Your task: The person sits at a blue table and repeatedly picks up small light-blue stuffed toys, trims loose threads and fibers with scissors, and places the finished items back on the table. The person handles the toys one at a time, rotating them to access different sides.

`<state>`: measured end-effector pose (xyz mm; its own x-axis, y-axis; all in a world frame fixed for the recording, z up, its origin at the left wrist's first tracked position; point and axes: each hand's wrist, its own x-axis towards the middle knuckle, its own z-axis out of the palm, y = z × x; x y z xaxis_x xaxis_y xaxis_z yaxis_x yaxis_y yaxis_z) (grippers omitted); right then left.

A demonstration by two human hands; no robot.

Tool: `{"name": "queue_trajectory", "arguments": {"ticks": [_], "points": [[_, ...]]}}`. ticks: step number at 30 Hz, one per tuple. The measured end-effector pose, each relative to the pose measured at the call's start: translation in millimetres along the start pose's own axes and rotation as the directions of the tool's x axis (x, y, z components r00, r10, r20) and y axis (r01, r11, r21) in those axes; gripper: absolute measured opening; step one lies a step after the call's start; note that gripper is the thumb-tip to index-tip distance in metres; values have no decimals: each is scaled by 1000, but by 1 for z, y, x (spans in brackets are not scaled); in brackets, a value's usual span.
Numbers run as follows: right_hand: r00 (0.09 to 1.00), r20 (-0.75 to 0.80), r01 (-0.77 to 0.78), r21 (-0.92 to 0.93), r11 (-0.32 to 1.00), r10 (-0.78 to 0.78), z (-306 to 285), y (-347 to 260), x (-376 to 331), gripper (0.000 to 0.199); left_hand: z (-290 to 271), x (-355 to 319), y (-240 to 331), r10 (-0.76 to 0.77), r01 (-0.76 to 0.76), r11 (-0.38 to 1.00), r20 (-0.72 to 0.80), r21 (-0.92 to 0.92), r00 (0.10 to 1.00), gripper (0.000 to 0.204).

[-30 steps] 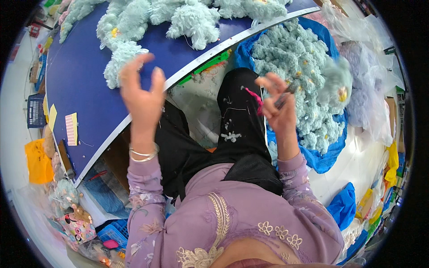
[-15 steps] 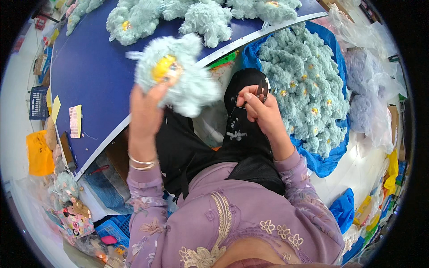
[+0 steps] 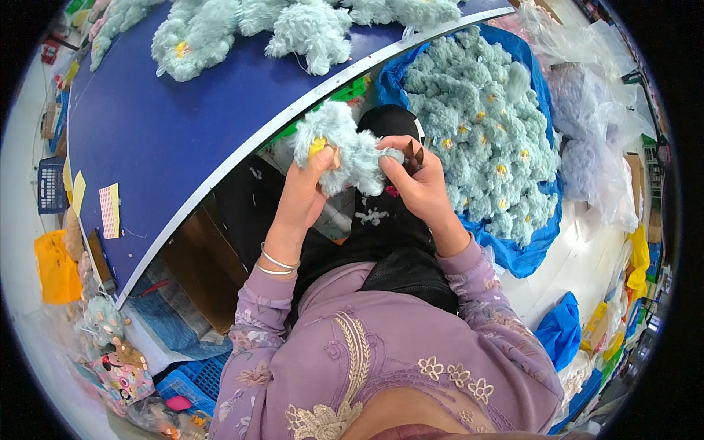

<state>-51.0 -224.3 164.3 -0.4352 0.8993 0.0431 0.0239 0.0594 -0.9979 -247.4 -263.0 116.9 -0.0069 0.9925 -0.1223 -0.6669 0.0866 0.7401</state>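
A fluffy pale-green plush doll [image 3: 350,160] with yellow hair by its face is held above my lap. My left hand [image 3: 299,192] is closed round its head end, the thumb beside the yellow hair. The fingers of my right hand [image 3: 421,185] pinch a furry limb at the doll's right side. In that same hand sit small dark thread snips [image 3: 414,154], their two pointed tips sticking up and apart; their handles are hidden in my palm. White fluff [image 3: 372,217] lies on my dark trousers.
Several similar plush dolls [image 3: 312,37] lie along the far side of the blue table [image 3: 198,110], whose pale edge curves before me. To the right, a blue sack [image 3: 544,253] is heaped with more. Clear plastic bags [image 3: 598,161] stand beyond it; a blue basket [image 3: 192,383] sits lower left.
My left hand has brought the doll down and right, from over the table edge to above my lap. My right hand has moved slightly down and now grips the doll's limb.
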Motion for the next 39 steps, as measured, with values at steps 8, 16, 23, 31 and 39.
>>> {"name": "queue_trajectory", "arguments": {"ticks": [8, 16, 23, 31, 39], "points": [[974, 97, -228, 402, 887, 207, 1, 9, 3, 25, 15, 18, -20, -314, 306, 941, -34, -144, 949, 36], [950, 16, -290, 421, 860, 312, -2, 12, 9, 26, 1, 19, -41, -532, 531, 829, 46, -177, 845, 38], [937, -84, -287, 371, 883, 340, -7, 9, 12, 27, 0, 14, -44, -601, 615, 764, 131, -196, 788, 46], [761, -637, 242, 450, 859, 120, -53, 2, 14, 17, 25, 19, 6, -123, 152, 858, -91, 490, 988, 38], [891, -446, 172, 513, 841, 90, -36, -11, 3, 15, 61, 89, 83, 702, -413, -236, 448, 880, 554, 36]]}}
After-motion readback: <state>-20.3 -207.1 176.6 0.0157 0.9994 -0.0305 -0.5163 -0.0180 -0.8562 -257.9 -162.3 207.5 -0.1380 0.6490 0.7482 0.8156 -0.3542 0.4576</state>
